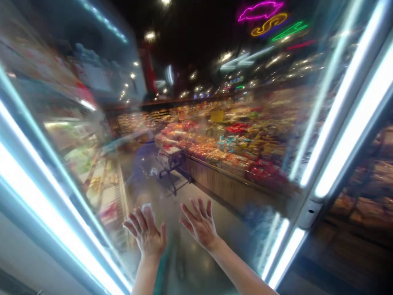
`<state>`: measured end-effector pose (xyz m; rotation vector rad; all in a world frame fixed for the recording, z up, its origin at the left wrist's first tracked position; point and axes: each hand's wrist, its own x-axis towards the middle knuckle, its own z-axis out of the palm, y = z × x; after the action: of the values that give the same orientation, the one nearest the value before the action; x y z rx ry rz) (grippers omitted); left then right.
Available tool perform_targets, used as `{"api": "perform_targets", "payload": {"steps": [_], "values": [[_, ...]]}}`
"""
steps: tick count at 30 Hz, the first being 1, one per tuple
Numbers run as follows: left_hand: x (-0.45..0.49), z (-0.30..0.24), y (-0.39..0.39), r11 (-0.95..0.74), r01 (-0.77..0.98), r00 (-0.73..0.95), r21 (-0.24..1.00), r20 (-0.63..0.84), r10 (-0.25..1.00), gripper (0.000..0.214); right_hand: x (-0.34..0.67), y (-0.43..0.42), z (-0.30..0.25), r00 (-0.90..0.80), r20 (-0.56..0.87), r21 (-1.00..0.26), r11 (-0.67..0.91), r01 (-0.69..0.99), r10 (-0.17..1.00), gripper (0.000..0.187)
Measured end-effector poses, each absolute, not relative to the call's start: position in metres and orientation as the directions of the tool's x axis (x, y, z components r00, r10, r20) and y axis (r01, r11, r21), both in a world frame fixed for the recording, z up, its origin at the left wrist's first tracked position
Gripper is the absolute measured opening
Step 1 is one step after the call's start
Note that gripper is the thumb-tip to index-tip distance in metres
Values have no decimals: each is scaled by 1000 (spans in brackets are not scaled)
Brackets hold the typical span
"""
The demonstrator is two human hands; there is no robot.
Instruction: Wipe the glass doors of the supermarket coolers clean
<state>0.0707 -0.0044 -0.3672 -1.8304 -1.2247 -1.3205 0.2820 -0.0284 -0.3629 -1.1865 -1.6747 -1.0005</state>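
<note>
Glass fills nearly the whole view: the pane of a chilled cabinet's glass door (215,176), and both hands lie flat against its lower part. The left hand (147,237) and the right hand (200,224) sit side by side, near each other but not touching. Their fingers (201,207) are spread wide and straight and close on nothing; neither hand has hold of a handle, an edge or any goods. A pale smear shows just at the left fingertips, which may be fogging on the pane, though the blur leaves that unsure. Above and beyond the fingers the pane mirrors a shop aisle: a shopping cart (172,162), a long display of packaged goods (245,143) and neon signs (264,14) high overhead. Bright light strips (46,213) run down the frame well to the left of the left fingers, and another pair (344,123) stands to the right of the right fingers, with a pale hinge fitting (310,213) low on that side. Dim stocked shelves (368,196) lie past it. By my reading, contact with the door is made and that is all: palms are on, nothing is taken from the cabinet, and whether the door sits fully shut in its frame cannot be told.
</note>
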Motion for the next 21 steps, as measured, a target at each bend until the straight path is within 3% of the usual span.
{"api": "perform_targets", "payload": {"steps": [4,9,14,21], "values": [[125,-374,-14,-528,839,319,-133,906,279,90,328,-39,-371,-262,913,190,242,952,312,72],[195,-348,-9,-554,802,416,-223,874,251,83,419,-46,-364,-261,913,199,214,956,315,73],[253,-334,-25,-600,663,616,-448,782,97,72,491,-64,-362,-233,930,185,188,965,283,70],[347,-276,-27,-550,600,706,-581,708,21,72,552,-66,-345,-80,966,41,160,986,245,86]]}}
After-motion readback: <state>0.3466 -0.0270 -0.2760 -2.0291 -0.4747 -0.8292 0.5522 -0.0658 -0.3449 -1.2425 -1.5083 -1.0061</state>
